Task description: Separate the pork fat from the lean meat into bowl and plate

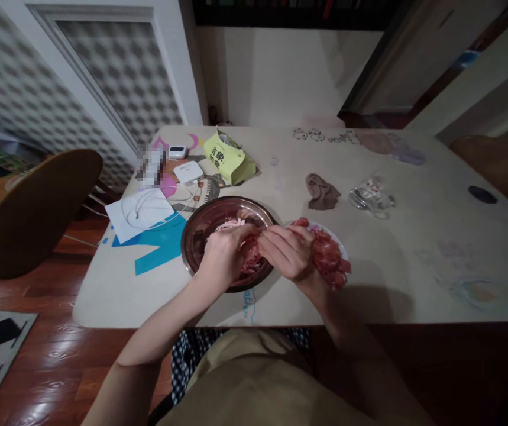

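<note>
Over a round metal bowl (191,234), my left hand (223,253) and my right hand (287,249) meet with their fingertips pinched. Between them is a piece of red meat (247,244), partly covered by the fingers. Inside the bowl lie reddish meat shreds (252,260) and pale strips (230,224). Just right of the bowl, a white plate (346,251) carries a heap of red meat pieces (328,260). My right wrist passes close to this plate and hides part of it.
Behind the bowl stands a yellow-green paper bag (229,158). White devices (188,173), cables, a white sheet (141,213) and blue paper (160,242) cover the table's left side. A brown cloth (322,192) and crumpled clear plastic (372,196) lie right of centre. A chair (36,207) stands left.
</note>
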Tool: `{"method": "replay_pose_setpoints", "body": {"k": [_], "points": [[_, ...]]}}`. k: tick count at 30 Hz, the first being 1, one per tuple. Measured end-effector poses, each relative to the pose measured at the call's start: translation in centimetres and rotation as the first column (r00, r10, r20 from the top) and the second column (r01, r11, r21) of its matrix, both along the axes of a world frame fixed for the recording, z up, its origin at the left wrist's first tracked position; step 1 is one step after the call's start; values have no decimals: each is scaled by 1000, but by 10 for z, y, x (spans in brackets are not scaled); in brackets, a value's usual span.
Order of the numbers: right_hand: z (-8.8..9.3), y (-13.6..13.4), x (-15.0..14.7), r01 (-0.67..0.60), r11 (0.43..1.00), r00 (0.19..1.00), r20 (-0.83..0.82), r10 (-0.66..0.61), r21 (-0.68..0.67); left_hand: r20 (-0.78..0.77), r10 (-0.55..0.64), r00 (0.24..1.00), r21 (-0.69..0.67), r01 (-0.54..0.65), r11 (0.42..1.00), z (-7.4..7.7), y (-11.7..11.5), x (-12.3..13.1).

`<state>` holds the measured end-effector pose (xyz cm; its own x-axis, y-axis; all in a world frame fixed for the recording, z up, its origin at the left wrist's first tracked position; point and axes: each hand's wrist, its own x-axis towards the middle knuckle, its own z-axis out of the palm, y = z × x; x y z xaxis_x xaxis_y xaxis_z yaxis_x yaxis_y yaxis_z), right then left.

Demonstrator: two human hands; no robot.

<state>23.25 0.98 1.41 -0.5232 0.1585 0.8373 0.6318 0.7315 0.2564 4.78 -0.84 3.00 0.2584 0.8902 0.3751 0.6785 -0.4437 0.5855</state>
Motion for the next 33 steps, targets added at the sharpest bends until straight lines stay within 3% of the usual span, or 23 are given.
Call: {"method": "replay_pose_setpoints", "body": {"k": [5, 13, 18, 22, 26, 33], "points": [[6, -4, 0, 17, 999, 998, -52, -19, -39, -32, 22, 999, -20, -22, 1000, -1, 6, 1], [12, 0, -8, 15, 967, 950, -297, -92, -253, 273, -5, 962, -48, 19, 999, 4, 7, -5], [13, 0, -10, -48, 918, 898, -419, -133, -393, 379, 71, 923, -99, -36, 994, 6, 7, -8], [15, -2, -7, -95, 886, 866, -476, -150, -453, 461, 49, 886, -149, 23, 989, 5, 7, -5], [17, -7, 4, -62, 887, 854, -484, -190, -457, 540, 25, 842, -200, 100, 975, 5, 7, 9], [4, -30, 38, 161, 928, 865, -405, -296, -334, 606, -88, 790, -191, 252, 949, 0, 6, 57]]}}
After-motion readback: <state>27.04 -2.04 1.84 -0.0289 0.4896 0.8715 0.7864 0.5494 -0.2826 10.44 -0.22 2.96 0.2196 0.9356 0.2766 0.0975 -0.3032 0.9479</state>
